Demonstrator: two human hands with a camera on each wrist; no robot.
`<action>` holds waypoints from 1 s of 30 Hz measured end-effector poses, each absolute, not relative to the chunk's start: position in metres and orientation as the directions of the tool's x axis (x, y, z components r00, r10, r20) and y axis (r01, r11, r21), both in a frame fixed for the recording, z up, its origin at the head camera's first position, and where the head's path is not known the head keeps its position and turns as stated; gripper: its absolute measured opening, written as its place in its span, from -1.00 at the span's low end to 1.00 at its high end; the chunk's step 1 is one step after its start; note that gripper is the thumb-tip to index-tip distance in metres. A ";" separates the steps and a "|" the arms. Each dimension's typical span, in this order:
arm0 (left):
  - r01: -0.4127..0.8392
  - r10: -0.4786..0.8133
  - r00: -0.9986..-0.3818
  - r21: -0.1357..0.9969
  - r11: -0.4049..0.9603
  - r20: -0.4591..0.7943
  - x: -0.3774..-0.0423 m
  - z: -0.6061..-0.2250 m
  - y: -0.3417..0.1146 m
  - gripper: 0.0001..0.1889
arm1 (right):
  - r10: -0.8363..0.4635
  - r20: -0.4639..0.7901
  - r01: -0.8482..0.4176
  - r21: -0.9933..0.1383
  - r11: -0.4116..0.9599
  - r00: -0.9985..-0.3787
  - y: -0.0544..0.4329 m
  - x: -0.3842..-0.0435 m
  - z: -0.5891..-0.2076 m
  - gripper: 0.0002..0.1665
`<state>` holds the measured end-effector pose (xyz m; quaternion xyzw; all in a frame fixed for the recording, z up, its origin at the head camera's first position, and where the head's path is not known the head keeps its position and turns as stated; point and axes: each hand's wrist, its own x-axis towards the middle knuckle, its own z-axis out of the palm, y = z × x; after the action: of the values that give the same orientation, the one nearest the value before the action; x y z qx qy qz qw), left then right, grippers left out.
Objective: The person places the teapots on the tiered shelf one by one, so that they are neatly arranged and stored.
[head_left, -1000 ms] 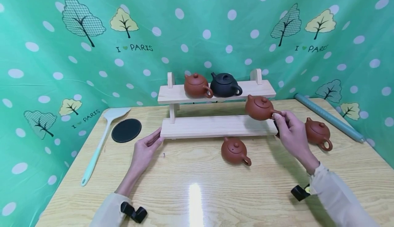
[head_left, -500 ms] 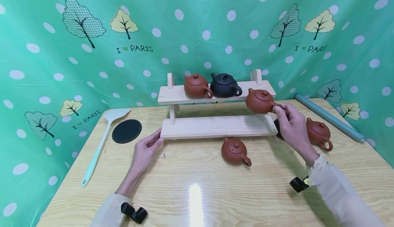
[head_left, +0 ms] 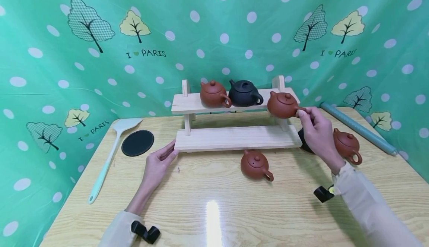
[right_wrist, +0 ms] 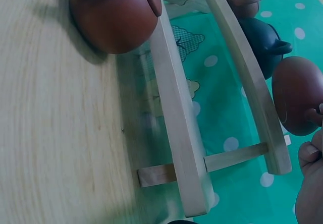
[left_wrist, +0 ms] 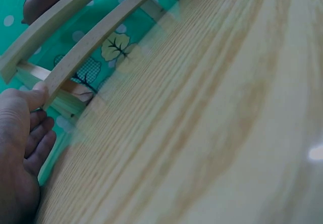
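A two-tier wooden shelf (head_left: 234, 138) stands on the table. My left hand (head_left: 159, 165) pinches the left end of its lower board, with the thumb (left_wrist: 38, 94) against the wood in the left wrist view. My right hand (head_left: 317, 135) pinches the handle of a reddish-brown teapot (head_left: 282, 105). This teapot overlaps the right front edge of the upper board; whether it touches the wood I cannot tell. A brown teapot (head_left: 213, 94) and a black teapot (head_left: 243, 93) sit side by side on the upper board. In the right wrist view the held teapot (right_wrist: 298, 95) hangs beside them.
Another brown teapot (head_left: 254, 165) stands before the shelf. One more brown teapot (head_left: 346, 145) and a dark, partly hidden object (head_left: 304, 142) lie by my right hand. A teal roll (head_left: 358, 128) is at right; a spatula (head_left: 106, 165) and black disc (head_left: 137, 142) are at left.
My right hand has raised the held teapot from in front of the gap between the boards to the upper board's level. My left hand stays at the shelf's end.
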<state>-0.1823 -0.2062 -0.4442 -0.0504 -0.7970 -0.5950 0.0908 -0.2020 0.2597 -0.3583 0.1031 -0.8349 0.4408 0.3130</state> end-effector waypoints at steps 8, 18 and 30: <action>0.196 -0.025 -0.977 0.934 0.299 0.213 -0.182 -0.445 -0.206 -0.51 | 0.102 0.622 -0.463 -0.673 0.576 -0.776 0.259 -0.209 -0.355 -0.77; 0.199 -0.024 -0.976 0.932 0.303 0.216 -0.183 -0.445 -0.206 -0.52 | 0.110 0.626 -0.478 -0.686 0.548 -0.772 0.256 -0.220 -0.351 -0.76; 0.188 -0.026 -0.979 0.942 0.279 0.204 -0.182 -0.443 -0.205 -0.53 | 0.108 0.614 -0.463 -0.688 0.559 -0.782 0.256 -0.233 -0.350 -0.72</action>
<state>-0.1819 -0.2054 -0.4434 -0.0512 -0.7946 -0.5983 0.0895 -0.2327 0.2557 -0.3496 0.1074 -0.8256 0.4574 0.3124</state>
